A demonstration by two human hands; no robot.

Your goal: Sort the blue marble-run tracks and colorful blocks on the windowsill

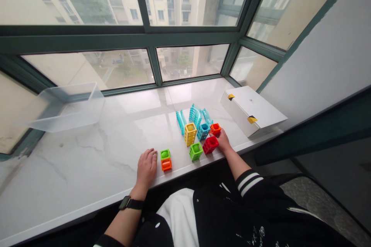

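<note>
My left hand (147,166) lies flat on the counter with its fingers stretched out. Just right of it, a green block (165,154) and an orange block (166,164) sit together, apart from the fingertips. My right hand (223,141) closes around an orange toy block (215,129); some of its fingers are hidden. In front of that hand stands a red block stack (210,144). To the left are a green stack (196,151), a blue stack (203,132) and a taller yellow stack (190,134).
Behind the stacks lie clear blue track pieces, among them a curved one (195,115) and a straight one (181,122). A clear plastic bin (69,114) stands at the left by the window. A white box (252,110) sits at the right. The marble counter's front edge (87,210) runs before me.
</note>
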